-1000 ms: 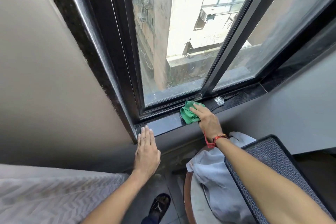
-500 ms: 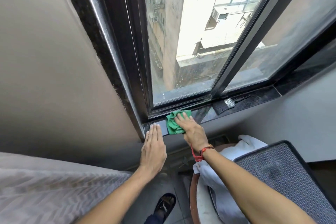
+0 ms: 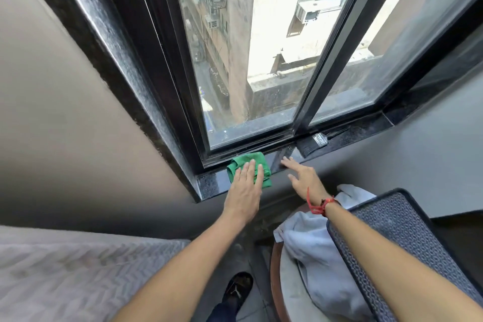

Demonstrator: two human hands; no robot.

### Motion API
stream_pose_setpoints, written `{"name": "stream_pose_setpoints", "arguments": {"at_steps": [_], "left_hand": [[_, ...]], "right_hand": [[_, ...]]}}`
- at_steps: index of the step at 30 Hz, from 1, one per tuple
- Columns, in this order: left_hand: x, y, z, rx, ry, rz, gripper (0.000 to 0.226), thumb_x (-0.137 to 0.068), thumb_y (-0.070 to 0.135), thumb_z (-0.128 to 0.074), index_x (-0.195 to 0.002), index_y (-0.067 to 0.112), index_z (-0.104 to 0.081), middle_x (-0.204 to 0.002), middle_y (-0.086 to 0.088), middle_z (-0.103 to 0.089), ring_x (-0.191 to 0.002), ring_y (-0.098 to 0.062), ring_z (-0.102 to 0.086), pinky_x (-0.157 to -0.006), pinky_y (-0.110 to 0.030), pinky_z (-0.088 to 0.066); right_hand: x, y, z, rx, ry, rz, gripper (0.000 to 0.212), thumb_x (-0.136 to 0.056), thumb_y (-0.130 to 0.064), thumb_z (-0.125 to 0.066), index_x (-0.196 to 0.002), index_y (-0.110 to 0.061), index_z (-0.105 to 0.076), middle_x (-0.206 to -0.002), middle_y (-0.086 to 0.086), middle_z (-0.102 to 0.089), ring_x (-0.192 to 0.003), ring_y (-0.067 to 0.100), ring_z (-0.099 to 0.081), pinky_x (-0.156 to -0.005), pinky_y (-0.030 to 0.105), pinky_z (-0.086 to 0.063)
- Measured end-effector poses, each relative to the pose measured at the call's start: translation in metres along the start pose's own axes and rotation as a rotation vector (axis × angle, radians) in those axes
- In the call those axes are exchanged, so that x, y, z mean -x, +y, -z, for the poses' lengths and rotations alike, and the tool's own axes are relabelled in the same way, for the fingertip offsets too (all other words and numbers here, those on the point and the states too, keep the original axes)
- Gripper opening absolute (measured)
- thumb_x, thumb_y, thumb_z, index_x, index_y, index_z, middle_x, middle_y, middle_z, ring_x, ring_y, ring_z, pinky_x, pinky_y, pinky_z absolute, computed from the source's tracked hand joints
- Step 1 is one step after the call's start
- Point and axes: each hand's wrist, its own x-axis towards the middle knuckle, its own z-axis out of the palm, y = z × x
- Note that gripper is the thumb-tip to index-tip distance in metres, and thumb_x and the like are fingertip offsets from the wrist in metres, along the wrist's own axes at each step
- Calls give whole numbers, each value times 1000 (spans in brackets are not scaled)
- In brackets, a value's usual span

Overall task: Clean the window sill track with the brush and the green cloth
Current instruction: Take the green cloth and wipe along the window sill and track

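Left hand [image 3: 244, 188] lies flat, fingers spread, pressing the green cloth [image 3: 248, 168] near the sill's [image 3: 211, 185] left end — nothing gripped. Right hand [image 3: 303, 178] hovers open just beside it, empty — the brush [image 3: 315, 142] lies farther right, against the track.

I'm seeing the sill [image 3: 209, 185] lying bare at its left end. The green cloth [image 3: 261, 165] is covering the middle, the brush [image 3: 315, 142] is blocking the track farther right, and bare sill is lying between them, though blur is probably hiding detail.
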Motion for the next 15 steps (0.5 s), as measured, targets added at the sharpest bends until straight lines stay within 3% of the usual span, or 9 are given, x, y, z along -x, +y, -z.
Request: {"name": "stream_pose_setpoints", "arguments": {"at_steps": [4,15], "left_hand": [[8,-11,3,-67,28,11,63,-100,5,-32,-158,0,-6,-166,-25,-10,-154,-38,-13,-125,-52,-17],[47,-43,1,-231,-104,261,52,-104,1,-22,-151,-15,-8,-159,-37,-18,-150,-47,-18,-125,-55,-15]], "right_hand": [[3,6,-4,174,-91,87,63,-87,7,-54,-148,-10,-47,-161,3,-35,-153,18,-25,-126,38,-24],[0,11,8,197,-82,114,69,-82,12,-46,-144,-16,-53,-156,-2,-43,-150,14,-30,-125,33,-25]]}}
